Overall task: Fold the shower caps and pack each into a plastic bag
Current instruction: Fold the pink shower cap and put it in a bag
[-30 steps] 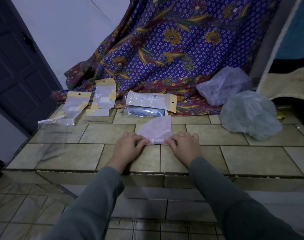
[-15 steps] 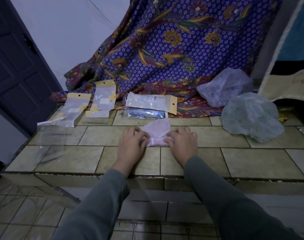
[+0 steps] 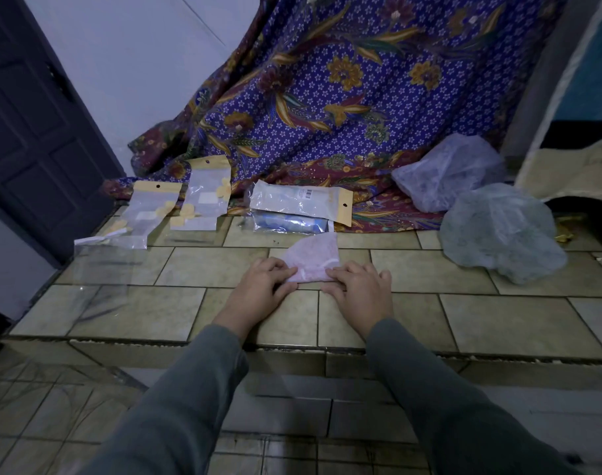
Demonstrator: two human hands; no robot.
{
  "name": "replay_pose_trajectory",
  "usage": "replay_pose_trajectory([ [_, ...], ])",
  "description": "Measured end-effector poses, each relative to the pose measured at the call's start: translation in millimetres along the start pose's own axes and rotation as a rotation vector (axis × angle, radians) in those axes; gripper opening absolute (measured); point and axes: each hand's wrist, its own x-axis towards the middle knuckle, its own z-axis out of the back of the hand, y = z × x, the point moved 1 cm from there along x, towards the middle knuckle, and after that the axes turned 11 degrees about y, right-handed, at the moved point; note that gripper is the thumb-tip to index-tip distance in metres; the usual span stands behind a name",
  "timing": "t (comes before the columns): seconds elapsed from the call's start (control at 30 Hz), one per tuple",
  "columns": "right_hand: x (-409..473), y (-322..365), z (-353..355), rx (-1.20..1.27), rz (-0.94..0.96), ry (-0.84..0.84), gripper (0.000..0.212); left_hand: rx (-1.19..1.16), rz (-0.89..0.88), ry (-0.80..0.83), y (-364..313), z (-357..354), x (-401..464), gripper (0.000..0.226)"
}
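A pale pink shower cap (image 3: 315,258) lies folded into a wedge on the tiled ledge (image 3: 498,317). My left hand (image 3: 262,286) presses its lower left corner and my right hand (image 3: 361,289) presses its lower right edge, fingers curled on the fold. Two unfolded caps sit at the right: a greenish one (image 3: 501,231) and a whitish one (image 3: 447,173) behind it. Two empty plastic bags with yellow headers (image 3: 145,214) (image 3: 205,197) lie at the back left. A packed bag (image 3: 299,200) rests on a blue packet (image 3: 289,222) behind the pink cap.
A purple flowered cloth (image 3: 344,97) hangs down behind the ledge and spreads onto it. A dark door (image 3: 29,132) stands at the left. The ledge drops off at its front edge to a lower tiled floor (image 3: 53,423). A beige mat (image 3: 573,173) shows at the far right.
Both hands have shifted slightly on the pink cap's near edge, folding and flattening it. The cap stays in the same place.
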Motion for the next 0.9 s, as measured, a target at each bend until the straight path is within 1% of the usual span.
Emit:
replay_pose_trajectory([
  [0.07, 1, 0, 3, 0.016, -0.016, 0.04, 0.031, -0.003, -0.003, -0.002, 1, 1, 1, 0.032],
  [0.17, 4, 1, 6, 0.021, -0.05, 0.071, 0.029, -0.017, 0.013, -0.018, 1, -2, 0, 0.03],
  [0.33, 3, 2, 8, -0.003, -0.029, 0.058, 0.025, -0.045, 0.015, -0.037, -2, -4, -7, 0.029],
  [0.47, -10, -3, 6, -0.009, 0.032, 0.001, 0.02, -0.061, -0.001, -0.042, -5, -7, -18, 0.041],
  [0.6, -16, -4, 7, 0.009, 0.027, -0.018, 0.019, -0.097, 0.024, -0.026, -5, -8, -22, 0.049],
  [0.67, -14, -3, 11, 0.007, 0.0, 0.028, 0.023, -0.119, 0.038, -0.001, -6, -3, -20, 0.042],
  [0.77, -7, 0, 17, 0.005, -0.056, 0.1, 0.027, -0.155, 0.074, 0.03, -12, 9, -12, 0.022],
  [0.9, 4, 0, 19, 0.121, -0.146, 0.139, 0.023, -0.107, 0.112, 0.053, -15, 14, -2, 0.019],
])
